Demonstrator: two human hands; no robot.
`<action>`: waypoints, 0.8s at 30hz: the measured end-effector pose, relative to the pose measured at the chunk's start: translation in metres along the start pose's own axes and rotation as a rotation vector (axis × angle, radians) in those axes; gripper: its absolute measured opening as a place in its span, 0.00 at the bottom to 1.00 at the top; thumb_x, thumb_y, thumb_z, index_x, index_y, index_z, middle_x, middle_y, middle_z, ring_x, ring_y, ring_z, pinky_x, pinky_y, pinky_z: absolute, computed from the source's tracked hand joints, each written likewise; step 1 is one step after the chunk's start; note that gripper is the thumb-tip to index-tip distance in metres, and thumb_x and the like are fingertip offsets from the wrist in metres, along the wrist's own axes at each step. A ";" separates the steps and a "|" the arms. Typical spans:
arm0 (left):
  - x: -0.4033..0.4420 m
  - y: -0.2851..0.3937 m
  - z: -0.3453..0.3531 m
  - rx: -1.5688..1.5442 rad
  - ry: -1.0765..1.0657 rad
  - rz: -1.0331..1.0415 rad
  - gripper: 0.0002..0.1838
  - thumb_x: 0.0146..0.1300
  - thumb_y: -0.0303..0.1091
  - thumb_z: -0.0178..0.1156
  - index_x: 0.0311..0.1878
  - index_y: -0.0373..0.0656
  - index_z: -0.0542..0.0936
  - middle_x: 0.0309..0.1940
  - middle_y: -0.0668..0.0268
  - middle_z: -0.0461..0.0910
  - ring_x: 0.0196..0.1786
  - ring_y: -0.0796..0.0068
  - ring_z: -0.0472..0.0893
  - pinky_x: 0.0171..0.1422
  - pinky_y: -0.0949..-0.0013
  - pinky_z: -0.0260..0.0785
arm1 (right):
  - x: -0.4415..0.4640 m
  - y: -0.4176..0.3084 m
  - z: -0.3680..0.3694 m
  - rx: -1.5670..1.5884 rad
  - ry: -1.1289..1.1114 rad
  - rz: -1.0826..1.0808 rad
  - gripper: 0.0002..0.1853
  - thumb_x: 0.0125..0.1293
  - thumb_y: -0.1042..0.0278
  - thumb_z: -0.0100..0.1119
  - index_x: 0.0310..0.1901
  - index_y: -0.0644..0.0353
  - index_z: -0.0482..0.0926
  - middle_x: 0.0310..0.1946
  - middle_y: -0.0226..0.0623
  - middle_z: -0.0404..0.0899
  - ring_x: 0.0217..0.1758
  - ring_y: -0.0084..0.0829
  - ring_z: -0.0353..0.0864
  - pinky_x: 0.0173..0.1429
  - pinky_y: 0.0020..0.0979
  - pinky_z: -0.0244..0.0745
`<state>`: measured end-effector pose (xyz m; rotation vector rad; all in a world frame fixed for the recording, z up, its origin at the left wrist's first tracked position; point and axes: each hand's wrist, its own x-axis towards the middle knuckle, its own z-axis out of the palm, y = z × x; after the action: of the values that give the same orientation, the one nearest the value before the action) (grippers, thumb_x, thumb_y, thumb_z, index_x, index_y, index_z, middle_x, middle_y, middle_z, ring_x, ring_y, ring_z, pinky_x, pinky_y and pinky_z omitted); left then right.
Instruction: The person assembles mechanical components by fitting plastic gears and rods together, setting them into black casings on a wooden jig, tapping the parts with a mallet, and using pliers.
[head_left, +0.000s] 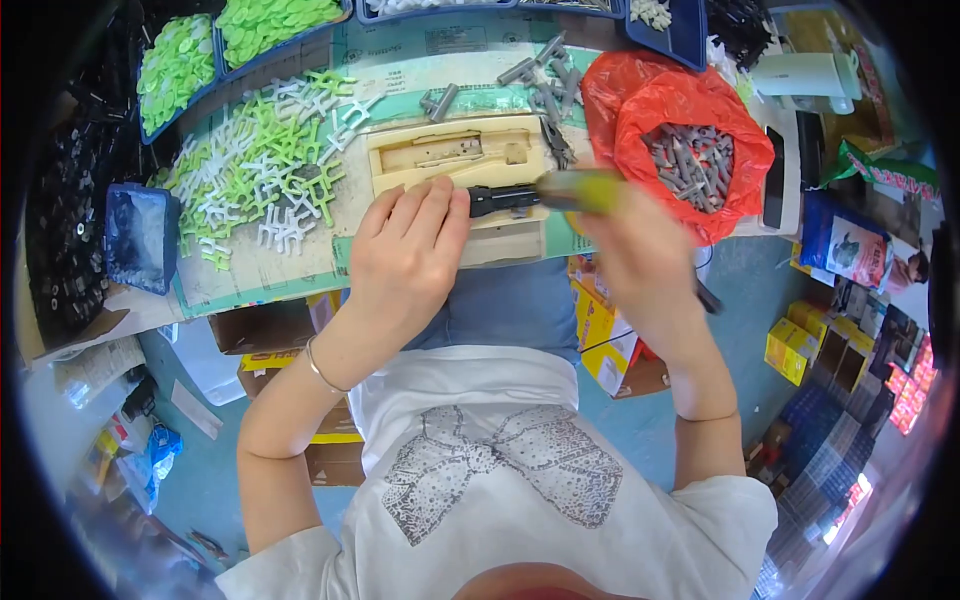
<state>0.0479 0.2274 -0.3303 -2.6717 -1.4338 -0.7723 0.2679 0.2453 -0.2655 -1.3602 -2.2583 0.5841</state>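
Note:
My left hand (pixel 412 238) is closed at the front edge of a cream-coloured block (pixel 384 160) with hollowed recesses. Its fingers press on one end of a slim black part (pixel 497 199) lying along the block. Smeared by motion, my right hand (pixel 640 245) grips a hammer-like tool (pixel 588 190) with a brown and yellow-green end, which is over the black part's right end. Whether the tool touches the part I cannot tell. Beyond the block's right corner lies a dark, jointed metal-looking piece (pixel 556 143).
Green and white branched pieces (pixel 265 165) spread over the table's left side. A red plastic bag (pixel 625 125) holds grey tube-like pieces (pixel 692 165); similar loose pieces (pixel 555 85) lie nearby. Blue bins (pixel 142 240) line the left and back. A phone-like dark slab (pixel 773 178) lies right.

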 end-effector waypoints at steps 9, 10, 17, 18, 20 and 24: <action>0.000 0.007 -0.003 0.043 -0.045 -0.024 0.17 0.51 0.24 0.60 0.46 0.31 0.78 0.45 0.53 0.79 0.48 0.59 0.80 0.46 0.64 0.73 | -0.001 0.016 0.018 -0.069 -0.093 0.087 0.18 0.62 0.73 0.60 0.54 0.63 0.75 0.32 0.45 0.77 0.34 0.45 0.79 0.35 0.37 0.74; -0.001 0.007 -0.001 0.046 -0.037 -0.034 0.17 0.51 0.24 0.60 0.46 0.31 0.78 0.45 0.53 0.79 0.48 0.59 0.80 0.46 0.64 0.73 | 0.004 0.009 0.009 -0.102 -0.041 0.057 0.18 0.62 0.72 0.60 0.54 0.64 0.75 0.31 0.45 0.77 0.34 0.45 0.79 0.34 0.37 0.74; -0.008 0.010 0.004 0.070 0.022 -0.015 0.17 0.50 0.25 0.57 0.45 0.29 0.78 0.45 0.50 0.79 0.49 0.56 0.79 0.50 0.63 0.73 | -0.001 -0.004 0.021 -0.191 -0.097 -0.105 0.22 0.54 0.76 0.65 0.53 0.61 0.77 0.31 0.38 0.78 0.29 0.35 0.79 0.30 0.33 0.74; -0.008 0.010 0.006 0.080 0.026 -0.029 0.20 0.49 0.24 0.56 0.48 0.30 0.77 0.48 0.51 0.78 0.52 0.57 0.79 0.50 0.62 0.73 | 0.005 -0.002 0.017 -0.222 -0.087 -0.063 0.21 0.54 0.76 0.65 0.52 0.61 0.77 0.30 0.38 0.77 0.29 0.36 0.79 0.29 0.33 0.73; -0.008 0.011 0.006 0.068 0.032 -0.041 0.19 0.49 0.24 0.56 0.48 0.30 0.77 0.48 0.51 0.78 0.52 0.56 0.79 0.51 0.62 0.72 | 0.017 0.002 0.023 -0.018 0.160 -0.150 0.18 0.58 0.71 0.64 0.50 0.62 0.77 0.27 0.39 0.76 0.29 0.40 0.78 0.30 0.36 0.73; -0.008 0.010 0.007 0.045 0.055 -0.070 0.19 0.47 0.25 0.58 0.46 0.32 0.78 0.50 0.54 0.78 0.50 0.59 0.79 0.48 0.64 0.72 | 0.026 0.006 0.040 -0.099 -0.064 -0.068 0.15 0.63 0.67 0.59 0.50 0.61 0.75 0.30 0.44 0.78 0.33 0.45 0.80 0.33 0.40 0.74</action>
<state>0.0551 0.2169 -0.3373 -2.5588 -1.5205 -0.8016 0.2391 0.2657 -0.2975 -1.3219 -2.4034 0.5059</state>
